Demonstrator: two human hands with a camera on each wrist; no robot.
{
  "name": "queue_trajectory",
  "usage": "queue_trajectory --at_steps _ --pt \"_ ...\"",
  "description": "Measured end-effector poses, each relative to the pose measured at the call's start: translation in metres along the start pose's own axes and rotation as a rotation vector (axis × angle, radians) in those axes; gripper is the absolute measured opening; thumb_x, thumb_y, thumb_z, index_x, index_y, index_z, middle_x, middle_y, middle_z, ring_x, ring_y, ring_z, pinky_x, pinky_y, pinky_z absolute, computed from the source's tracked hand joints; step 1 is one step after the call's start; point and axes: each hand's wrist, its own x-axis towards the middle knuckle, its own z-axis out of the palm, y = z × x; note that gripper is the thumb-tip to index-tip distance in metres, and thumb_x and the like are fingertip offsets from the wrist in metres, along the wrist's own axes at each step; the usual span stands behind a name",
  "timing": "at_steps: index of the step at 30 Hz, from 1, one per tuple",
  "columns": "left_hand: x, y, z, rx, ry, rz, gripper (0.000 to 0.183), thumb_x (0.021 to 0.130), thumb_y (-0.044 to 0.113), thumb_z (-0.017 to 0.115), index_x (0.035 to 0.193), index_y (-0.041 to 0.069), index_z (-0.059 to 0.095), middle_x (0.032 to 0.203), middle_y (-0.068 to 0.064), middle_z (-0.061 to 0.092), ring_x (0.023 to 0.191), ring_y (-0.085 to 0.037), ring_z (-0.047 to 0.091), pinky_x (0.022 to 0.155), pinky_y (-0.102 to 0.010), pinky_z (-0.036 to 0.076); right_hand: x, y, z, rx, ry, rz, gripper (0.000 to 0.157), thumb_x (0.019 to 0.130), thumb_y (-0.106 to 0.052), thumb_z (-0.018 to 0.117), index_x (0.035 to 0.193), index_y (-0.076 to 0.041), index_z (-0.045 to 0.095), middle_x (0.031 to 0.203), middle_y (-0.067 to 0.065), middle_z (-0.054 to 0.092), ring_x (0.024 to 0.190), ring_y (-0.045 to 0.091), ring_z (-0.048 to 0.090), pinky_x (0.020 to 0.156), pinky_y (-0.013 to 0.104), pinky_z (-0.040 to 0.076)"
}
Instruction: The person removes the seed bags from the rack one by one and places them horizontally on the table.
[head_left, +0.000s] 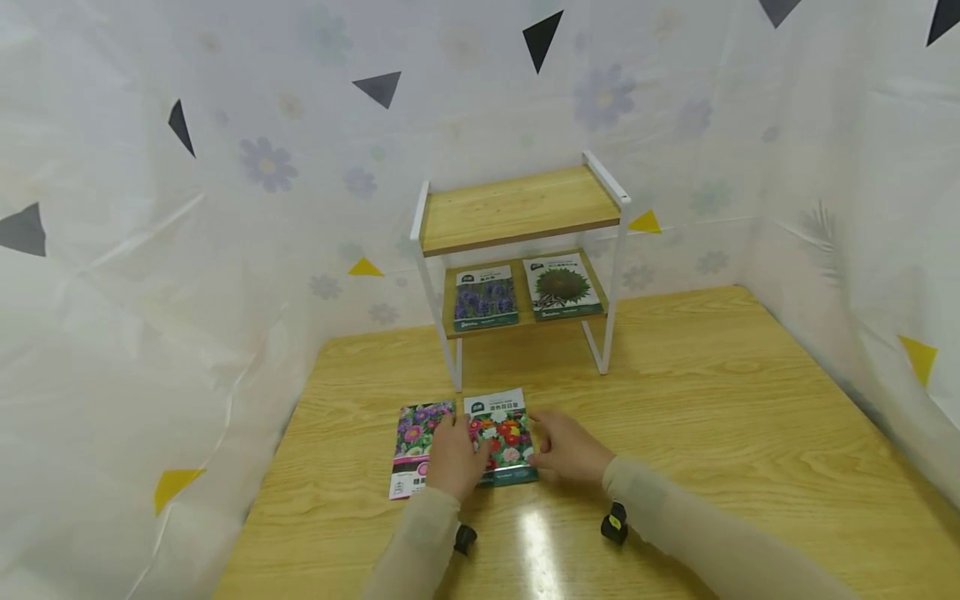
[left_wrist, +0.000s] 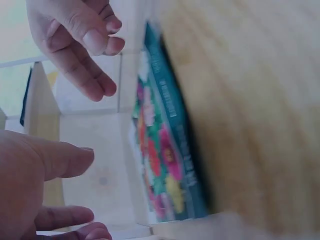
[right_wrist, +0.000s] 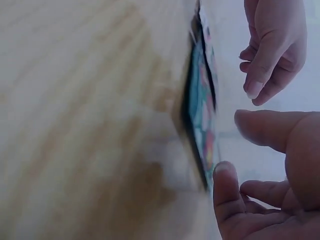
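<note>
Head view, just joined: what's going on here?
A person's left hand and right hand are at either side of a red-flowered packet lying on the table; contact is unclear. A pink-banded packet lies beside it, partly behind the left hand. Two more packets, purple-flowered and sunflower, sit on the rack's lower shelf.

Both arms [head_left: 690, 517] reach forward, left grip [head_left: 456, 458] and right grip [head_left: 572, 450] apart, thumbs [left_wrist: 65, 159] away from fingers [left_wrist: 65, 216].
</note>
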Motion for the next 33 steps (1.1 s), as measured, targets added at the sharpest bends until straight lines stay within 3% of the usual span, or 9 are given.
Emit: queue_trajectory --at_steps 4,7,11,16,24,28,33 --pt "0.007 0.005 -0.009 -0.017 0.018 0.062 0.053 0.082 0.032 0.068 0.119 -0.004 0.055 0.106 -0.016 0.051 0.095 -0.028 0.050 0.080 -0.040 0.047 0.004 -0.010 -0.015 0.003 0.043 0.006 0.066 0.081 -0.022 0.071 0.136 -0.003 0.040 0.114 0.011 0.054 0.090 0.018 0.053 0.071 0.031 0.049" --pt "0.014 0.009 -0.016 -0.014 0.025 0.099 0.054 0.084 0.034 0.066 0.122 -0.001 0.053 0.111 -0.014 0.050 0.099 -0.027 0.049 0.082 -0.039 0.047 0.009 -0.016 -0.026 -0.064 0.082 -0.012 0.060 0.083 -0.027 0.069 0.135 -0.009 0.044 0.125 0.007 0.051 0.104 0.021 0.052 0.081 0.034 0.048" --pt "0.026 0.015 -0.027 0.000 0.027 0.153 0.054 0.085 0.035 0.064 0.126 0.002 0.050 0.113 -0.013 0.051 0.100 -0.026 0.051 0.080 -0.039 0.049 0.017 -0.022 -0.043 -0.205 0.162 -0.133 0.054 0.084 -0.032 0.066 0.131 -0.011 0.050 0.122 0.003 0.054 0.108 0.021 0.052 0.088 0.035 0.045" --pt "0.042 0.023 -0.043 0.059 0.039 0.238 0.054 0.086 0.036 0.062 0.126 0.002 0.049 0.115 -0.014 0.052 0.103 -0.026 0.052 0.083 -0.038 0.048 0.027 -0.038 -0.064 -0.322 0.274 -0.295 0.053 0.082 -0.026 0.070 0.128 -0.008 0.051 0.123 0.006 0.053 0.111 0.022 0.051 0.091 0.037 0.043" --pt "0.073 0.037 -0.062 0.149 0.152 0.484 0.062 0.081 0.031 0.068 0.127 -0.002 0.045 0.118 -0.016 0.050 0.110 -0.029 0.048 0.094 -0.039 0.041 0.046 -0.057 -0.089 -0.419 0.373 -0.451 0.055 0.081 -0.024 0.070 0.129 -0.004 0.049 0.122 0.010 0.053 0.111 0.023 0.050 0.093 0.037 0.042" --pt "0.086 0.047 -0.073 0.270 0.123 0.520 0.066 0.081 0.036 0.066 0.128 -0.004 0.043 0.120 -0.017 0.048 0.113 -0.030 0.045 0.099 -0.039 0.036 0.059 -0.064 -0.100 -0.497 0.397 -0.501 0.055 0.082 -0.029 0.069 0.126 -0.001 0.051 0.121 0.014 0.054 0.112 0.028 0.049 0.096 0.040 0.039" --pt "0.103 0.057 -0.080 0.403 0.022 0.474 0.074 0.082 0.041 0.064 0.132 -0.006 0.038 0.125 -0.020 0.045 0.118 -0.032 0.041 0.104 -0.039 0.029 0.074 -0.069 -0.113 -0.613 0.350 -0.424 0.059 0.083 -0.037 0.066 0.127 -0.003 0.051 0.124 0.014 0.053 0.115 0.029 0.048 0.102 0.044 0.031"
